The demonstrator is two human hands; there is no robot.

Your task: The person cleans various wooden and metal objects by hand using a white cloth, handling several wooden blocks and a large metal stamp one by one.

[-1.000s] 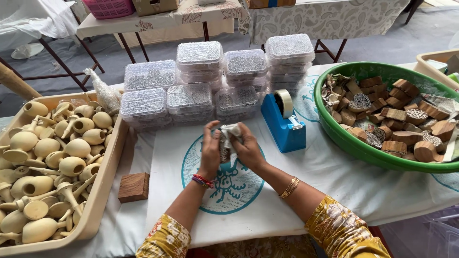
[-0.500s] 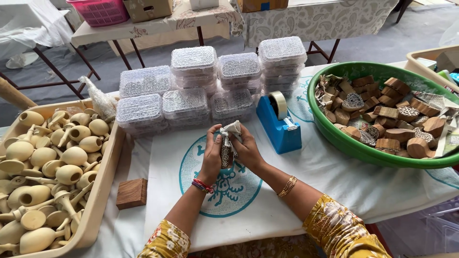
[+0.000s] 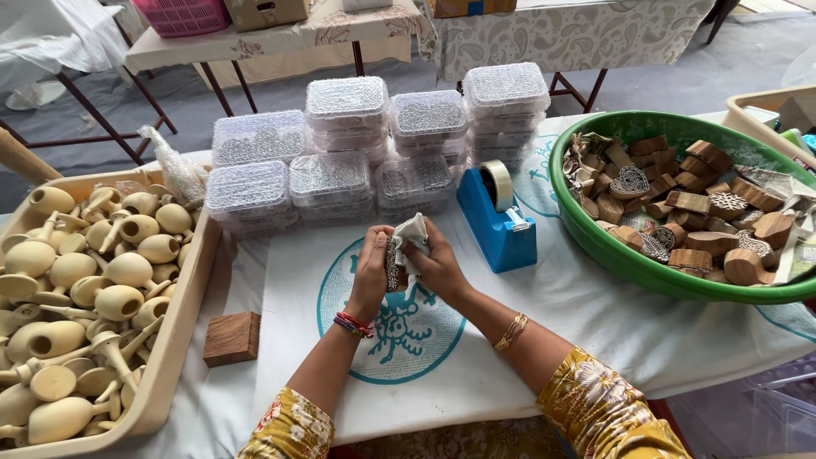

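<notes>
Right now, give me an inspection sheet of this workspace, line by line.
Surface: white tablecloth with a teal round print over the table.
Job's things: small carved wooden block and crumpled white paper, held together in both hands.
Clutter: stacked clear plastic lidded boxes; blue tape dispenser; green round basin of carved wooden blocks; beige tray of pale wooden turned pieces; plain square wooden block.
Grippers: left hand and right hand both closed around the block and paper.
Cables: nothing seen.
Surroundings: cloth-covered tables behind, pink basket, grey floor.
</notes>
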